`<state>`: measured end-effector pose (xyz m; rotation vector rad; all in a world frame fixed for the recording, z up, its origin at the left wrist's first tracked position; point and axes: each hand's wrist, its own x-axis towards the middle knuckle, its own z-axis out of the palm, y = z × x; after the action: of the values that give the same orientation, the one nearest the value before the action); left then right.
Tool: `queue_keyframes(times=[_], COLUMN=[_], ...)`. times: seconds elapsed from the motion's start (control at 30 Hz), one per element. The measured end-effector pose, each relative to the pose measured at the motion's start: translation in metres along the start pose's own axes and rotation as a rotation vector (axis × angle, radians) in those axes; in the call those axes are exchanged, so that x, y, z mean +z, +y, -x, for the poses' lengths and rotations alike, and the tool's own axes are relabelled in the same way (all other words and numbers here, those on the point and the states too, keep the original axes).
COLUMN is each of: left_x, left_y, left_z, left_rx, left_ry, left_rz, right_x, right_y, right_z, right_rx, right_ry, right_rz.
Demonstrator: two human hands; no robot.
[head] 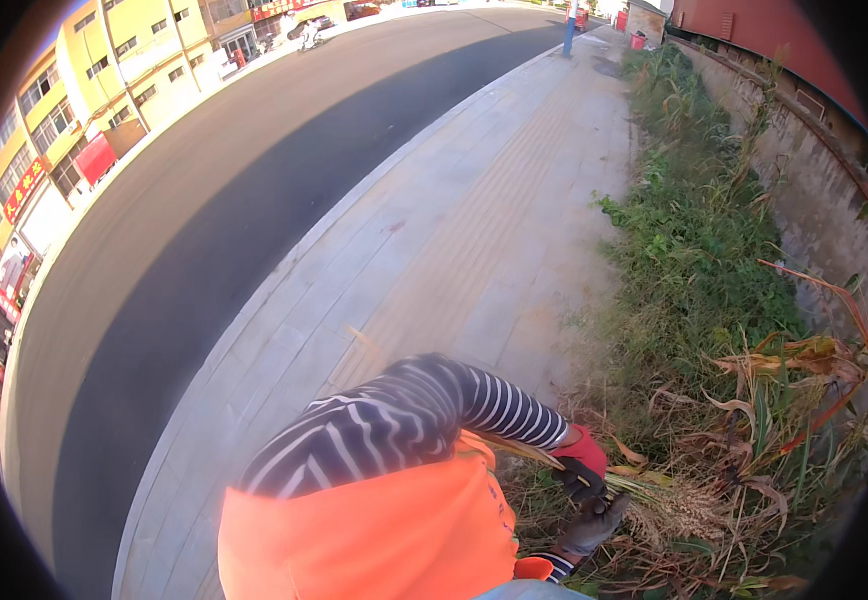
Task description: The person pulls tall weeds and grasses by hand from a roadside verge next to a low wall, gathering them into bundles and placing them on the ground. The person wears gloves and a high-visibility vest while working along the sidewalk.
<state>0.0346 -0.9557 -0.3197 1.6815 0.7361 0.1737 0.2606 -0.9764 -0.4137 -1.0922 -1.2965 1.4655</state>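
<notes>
My left hand (584, 465), in a red and black glove, is closed around a bundle of plant stalks (633, 484). My right hand (595, 525), in a greyish glove, grips the stalks right beside it, its fingers partly hidden. Pale brown seed heads (685, 514) spread from the bundle to the right, over the weeds. A long, pale, thin piece (520, 448), a stalk or a handle, runs back from my left hand under the striped sleeve (513, 409). An orange vest (396, 532) covers my body and hides the piece's far end.
Green weeds (674, 262) and dry corn-like leaves (816, 356) fill the strip along a concrete wall (816, 195). Left of it run a paved sidewalk (464, 240), a curb and a road (216, 150). A blue and white pole (570, 34) and a red bin (637, 41) stand farther up.
</notes>
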Motion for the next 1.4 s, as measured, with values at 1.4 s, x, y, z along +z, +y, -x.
queue_keyframes(times=[1.4], left_x=[-0.061], left_y=[0.041], left_z=[0.04], left_rx=[-0.604], left_ry=[0.204], left_rz=[-0.053], right_x=[-0.075], right_y=[0.054], right_z=[0.058], right_rx=[0.036], right_ry=[0.566], right_rz=[-0.211])
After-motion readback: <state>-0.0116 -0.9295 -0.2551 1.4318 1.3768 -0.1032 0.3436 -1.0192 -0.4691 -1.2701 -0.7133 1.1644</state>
